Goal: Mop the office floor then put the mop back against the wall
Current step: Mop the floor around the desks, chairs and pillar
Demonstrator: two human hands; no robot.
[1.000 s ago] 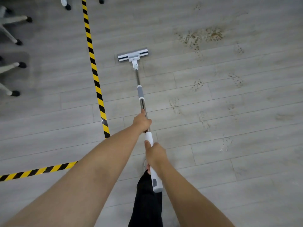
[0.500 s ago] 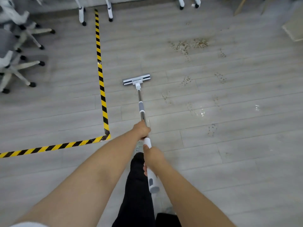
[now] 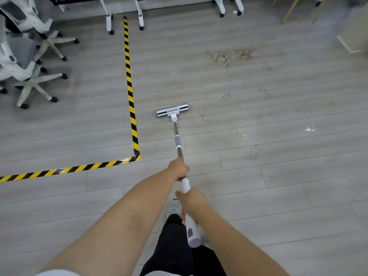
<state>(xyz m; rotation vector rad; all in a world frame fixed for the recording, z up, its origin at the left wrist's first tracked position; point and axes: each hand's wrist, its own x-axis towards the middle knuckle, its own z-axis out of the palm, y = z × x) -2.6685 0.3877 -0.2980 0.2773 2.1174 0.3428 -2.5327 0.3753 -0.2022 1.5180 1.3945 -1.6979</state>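
Mopping step is running: grey plank floor [image 3: 278,176] is still carrying brown dirt trails [image 3: 231,56] right of the hazard tape [image 3: 130,96]. Flat mop [image 3: 172,111] is resting head-down just right of that tape. Left hand [image 3: 178,169] is gripping the shaft, right hand [image 3: 192,202] is wrapping the white handle. Next stroke probably needs to swing right, into the dirt.

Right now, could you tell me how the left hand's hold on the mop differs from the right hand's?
The left hand grasps the mop further down, on the bare metal pole; the right hand wraps the white grip near the top end. The left arm reaches out further forward; the right hand sits closer to the body, above the shoe. Both are closed around the handle.
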